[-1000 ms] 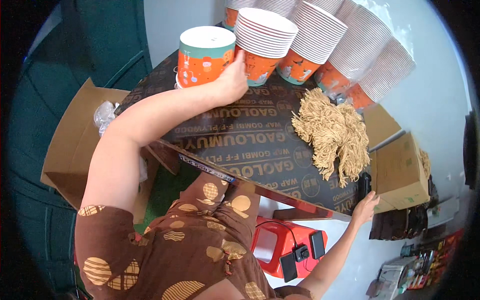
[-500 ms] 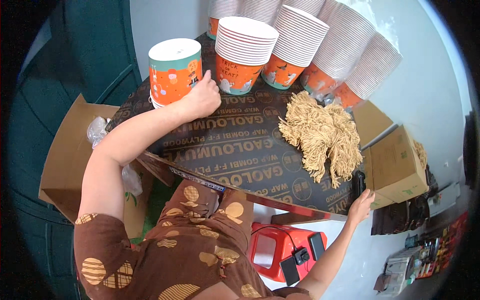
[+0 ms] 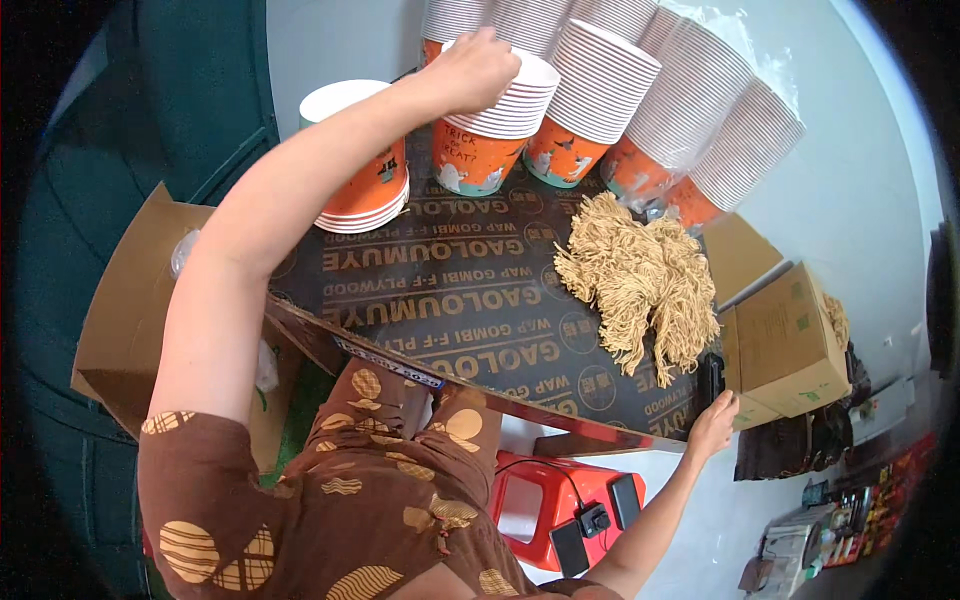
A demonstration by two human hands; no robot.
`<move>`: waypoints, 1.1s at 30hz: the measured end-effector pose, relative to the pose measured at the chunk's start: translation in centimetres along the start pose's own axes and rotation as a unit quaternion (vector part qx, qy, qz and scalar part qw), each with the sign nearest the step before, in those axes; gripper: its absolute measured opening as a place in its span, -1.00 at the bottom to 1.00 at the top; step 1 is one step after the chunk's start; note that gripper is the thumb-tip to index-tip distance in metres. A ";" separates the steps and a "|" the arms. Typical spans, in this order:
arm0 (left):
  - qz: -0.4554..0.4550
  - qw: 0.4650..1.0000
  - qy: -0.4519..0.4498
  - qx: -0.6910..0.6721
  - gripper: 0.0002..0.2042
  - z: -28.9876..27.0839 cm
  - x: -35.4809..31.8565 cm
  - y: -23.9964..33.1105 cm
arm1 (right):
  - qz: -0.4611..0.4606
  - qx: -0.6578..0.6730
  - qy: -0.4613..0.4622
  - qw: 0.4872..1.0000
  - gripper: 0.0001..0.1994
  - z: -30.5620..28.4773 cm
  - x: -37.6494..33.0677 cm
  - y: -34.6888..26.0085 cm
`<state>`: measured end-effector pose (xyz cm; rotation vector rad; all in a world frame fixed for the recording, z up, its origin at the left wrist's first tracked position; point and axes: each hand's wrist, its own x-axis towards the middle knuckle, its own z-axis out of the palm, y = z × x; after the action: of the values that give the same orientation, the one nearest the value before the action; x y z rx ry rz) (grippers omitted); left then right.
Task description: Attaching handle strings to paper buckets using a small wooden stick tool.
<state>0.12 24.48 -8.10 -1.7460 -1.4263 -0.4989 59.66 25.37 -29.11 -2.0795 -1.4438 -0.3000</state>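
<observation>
My left hand [image 3: 470,72] is over the rim of a stack of orange and white paper buckets [image 3: 480,160], fingers curled. What the fingertips hold, if anything, is hidden behind the hand. Under my left forearm stands a shorter, upside-down-looking stack of orange and teal paper buckets [image 3: 385,190], white rims at its bottom, partly covered by the arm. At the table's near right corner my right hand [image 3: 712,425] is closed around the edge, beside a black object [image 3: 710,378]. A heap of tan yarn bundles [image 3: 640,280] lies between the stacks and that corner.
More paper bucket stacks [image 3: 590,95] line the back, some in clear plastic [image 3: 690,90]. The dark printed table [image 3: 430,290] has an open carton [image 3: 130,310] at left and another carton [image 3: 785,340] at right. Below is a red stool [image 3: 535,510] carrying small black devices [image 3: 594,518].
My left hand has moved up and right, from beside the left bucket stack to the rim of the neighbouring stack. My right hand stays at the table corner.
</observation>
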 end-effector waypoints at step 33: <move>0.136 0.981 -0.127 -0.048 -0.80 -1.1 3.3 1.5 | 0.009 -0.045 -0.023 0.999 -0.39 0.5 0.1 1.9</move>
<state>2.69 25.62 -5.57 -2.1044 -1.3204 -0.2068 61.38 25.24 -30.12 -2.1828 -1.4629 -0.3168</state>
